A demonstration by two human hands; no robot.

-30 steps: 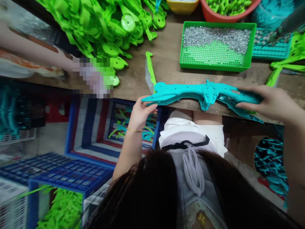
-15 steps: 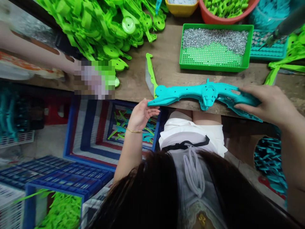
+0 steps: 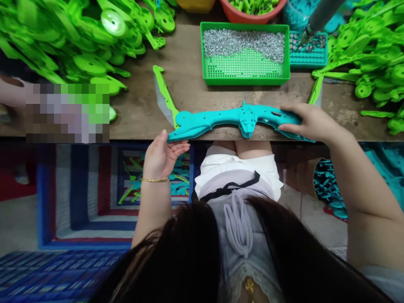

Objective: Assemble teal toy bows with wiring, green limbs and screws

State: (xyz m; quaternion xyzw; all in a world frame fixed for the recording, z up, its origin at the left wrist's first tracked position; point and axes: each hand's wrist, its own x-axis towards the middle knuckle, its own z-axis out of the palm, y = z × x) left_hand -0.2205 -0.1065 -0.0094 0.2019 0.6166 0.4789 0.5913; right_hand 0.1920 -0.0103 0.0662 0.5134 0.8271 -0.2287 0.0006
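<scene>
Since the frame half a second ago: view swung to the right, bench and contents now farther left in it, more of the right-hand green heap in sight; both hands unmoved at the ends of the turquoise part [image 3: 217,118].

Hidden or cropped, left to right:
- Pixelated patch [image 3: 67,113], contents unreadable.
- Large green heap [image 3: 75,33] of molded parts, cut by left and top edges.
- Yellow bowl [image 3: 195,5], mostly out of view.
- Red bowl [image 3: 252,17], small green pieces inside, top cropped.
- Dark tool [image 3: 325,14], upper end cropped.
- Second green heap [image 3: 369,50], cut at right.

Surface and room, left to right:
- Blue crate [image 3: 40,198] below bench level, striped lining.
- Wooden bench [image 3: 186,54], worn and stained.
- Green tray [image 3: 246,82], perforated floor, silver metal pieces [image 3: 240,40] along its far side.
- Turquoise tray [image 3: 309,58], just beside it.
- Turquoise pieces [image 3: 328,181], massed below the bench.

Work in hand, left to right:
- Left hand [image 3: 159,155]: thumb at the part's left tip, other fingers extended below; whether they pinch it cannot be told.
- Left green limb [image 3: 165,90], angled away from the part's left end.
- Turquoise part, lengthwise along the near bench edge, between the hands.
- Right hand [image 3: 312,122]: thumb and fingers clamped across its right arm.
- Right green limb [image 3: 316,90], lower end hidden behind that hand.
</scene>
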